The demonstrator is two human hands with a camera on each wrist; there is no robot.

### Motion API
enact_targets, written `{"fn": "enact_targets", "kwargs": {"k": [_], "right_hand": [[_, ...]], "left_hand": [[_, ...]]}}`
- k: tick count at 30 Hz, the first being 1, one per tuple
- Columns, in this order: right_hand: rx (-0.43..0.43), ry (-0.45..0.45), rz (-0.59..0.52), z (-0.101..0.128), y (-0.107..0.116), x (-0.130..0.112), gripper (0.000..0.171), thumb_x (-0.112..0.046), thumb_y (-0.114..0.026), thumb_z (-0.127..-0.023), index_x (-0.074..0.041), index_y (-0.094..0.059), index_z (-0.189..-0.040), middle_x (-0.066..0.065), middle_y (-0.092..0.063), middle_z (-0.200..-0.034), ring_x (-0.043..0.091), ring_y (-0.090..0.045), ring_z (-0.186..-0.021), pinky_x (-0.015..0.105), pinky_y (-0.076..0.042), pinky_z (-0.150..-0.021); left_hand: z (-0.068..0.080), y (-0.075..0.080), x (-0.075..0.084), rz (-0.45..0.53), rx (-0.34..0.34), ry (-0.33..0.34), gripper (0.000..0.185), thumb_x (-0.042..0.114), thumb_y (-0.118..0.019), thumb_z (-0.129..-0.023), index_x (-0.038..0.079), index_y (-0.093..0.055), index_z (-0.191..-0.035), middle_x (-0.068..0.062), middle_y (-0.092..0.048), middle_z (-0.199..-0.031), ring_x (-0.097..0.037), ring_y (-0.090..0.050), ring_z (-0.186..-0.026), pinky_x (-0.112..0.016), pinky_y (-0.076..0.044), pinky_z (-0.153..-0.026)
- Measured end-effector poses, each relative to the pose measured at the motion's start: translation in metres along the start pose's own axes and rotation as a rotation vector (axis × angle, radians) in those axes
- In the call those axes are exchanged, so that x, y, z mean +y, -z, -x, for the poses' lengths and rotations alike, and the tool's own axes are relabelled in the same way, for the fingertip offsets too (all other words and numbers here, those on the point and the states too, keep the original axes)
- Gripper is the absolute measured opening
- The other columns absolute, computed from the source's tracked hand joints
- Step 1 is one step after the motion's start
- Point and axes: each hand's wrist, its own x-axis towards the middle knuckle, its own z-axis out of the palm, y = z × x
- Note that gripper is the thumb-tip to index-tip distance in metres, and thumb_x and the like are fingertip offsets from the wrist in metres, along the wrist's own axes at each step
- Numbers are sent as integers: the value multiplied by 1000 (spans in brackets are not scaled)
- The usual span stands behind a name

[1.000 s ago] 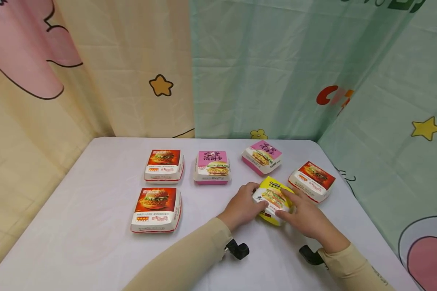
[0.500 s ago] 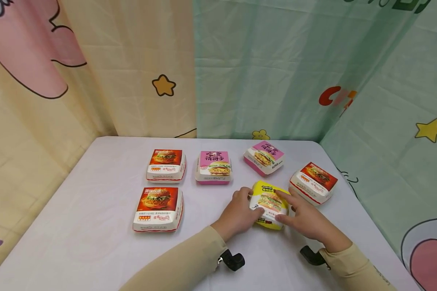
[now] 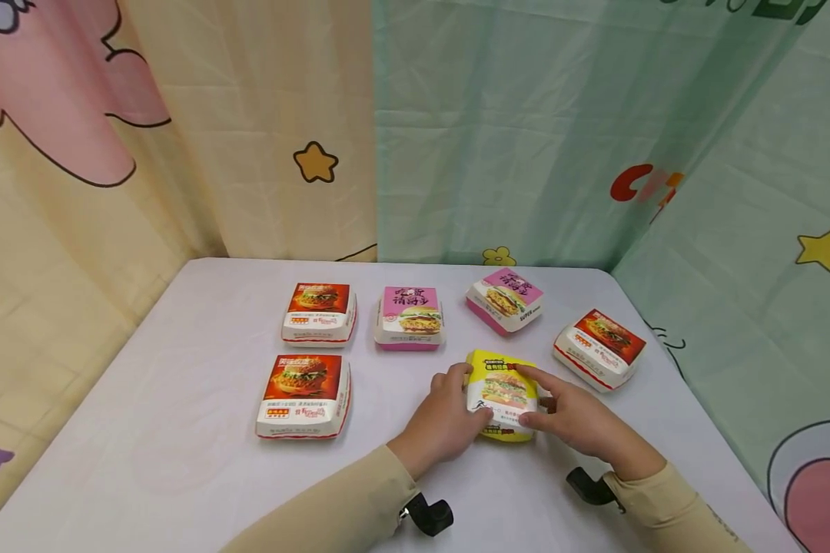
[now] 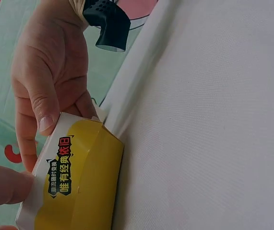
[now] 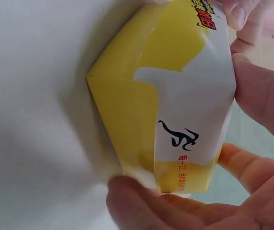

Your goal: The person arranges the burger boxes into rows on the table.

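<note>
A yellow and white burger box point(image 3: 502, 395) sits on the table between both hands. On its left side the left hand point(image 3: 443, 418) grips it, thumb at the front corner and fingers along the far left edge. The right hand point(image 3: 581, 418) holds the opposite side, its thumb near the front right corner and index finger at the top's far right. Seen from the left wrist, the box's yellow side wall point(image 4: 93, 187) stands close to the white cloth. In the right wrist view, fingers point(image 5: 132, 201) wrap around the end of the box.
Two red-topped burger boxes, a far one point(image 3: 320, 313) and a near one point(image 3: 304, 395), stand at left. Two pink-topped boxes, one straight point(image 3: 410, 319) and one turned point(image 3: 505, 299), are at the back. Another red-topped box point(image 3: 599, 349) sits angled beyond the right hand. Printed curtains point(image 3: 498, 153) surround the table.
Both hands have brought the yellow burger box slightly left and toward the person, turning it from a slant to nearly straight. The other boxes keep their places.
</note>
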Motion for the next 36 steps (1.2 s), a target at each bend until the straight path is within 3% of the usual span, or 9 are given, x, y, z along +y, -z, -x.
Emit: {"fn": "enact_targets", "kwargs": {"k": [2,5,13,26,36], "right_hand": [[-16,-12,-16,0,-1,-2,88,-35,-84,-89,-24,-38,-164,26,-52,-155,46,-63,-128,58,-59,-97],[-29,-10,-24,-1,-2,-5,87,-35,-85,-89,-26,-40,-163,23,-56,-152,36,-68,-121,55,-60,-95],[-59,25,-3,-6,-10,-16,84,-36,-86,-88,-31,-45,-160,18,-56,-153,29,-69,-116,52,-60,-94],[-99,93,44,-19,-25,-41,77,-35,-85,-89,-32,-49,-158,10,-58,-152,21,-67,-104,42,-60,-86],[-141,199,100,-32,-36,-57,73,-33,-77,-97,-30,-44,-161,12,-34,-172,18,-64,-101,46,-58,-99]], "left_hand": [[3,2,-3,-6,-2,-1,75,38,-77,-95,17,-39,-156,-17,-49,-142,-24,-58,-103,-45,-54,-95],[7,6,-6,-3,-5,3,75,39,-77,-95,17,-39,-156,-17,-49,-140,-24,-59,-102,-44,-54,-94],[18,18,-18,17,-10,25,74,40,-75,-96,17,-38,-156,-19,-45,-144,-26,-59,-106,-47,-53,-96],[31,36,-37,90,24,42,68,37,-68,-101,14,-34,-156,-21,-41,-155,-32,-52,-130,-59,-43,-115],[36,45,-49,156,75,78,68,32,-63,-103,9,-28,-157,-22,-38,-157,-33,-49,-134,-60,-42,-117]]}}
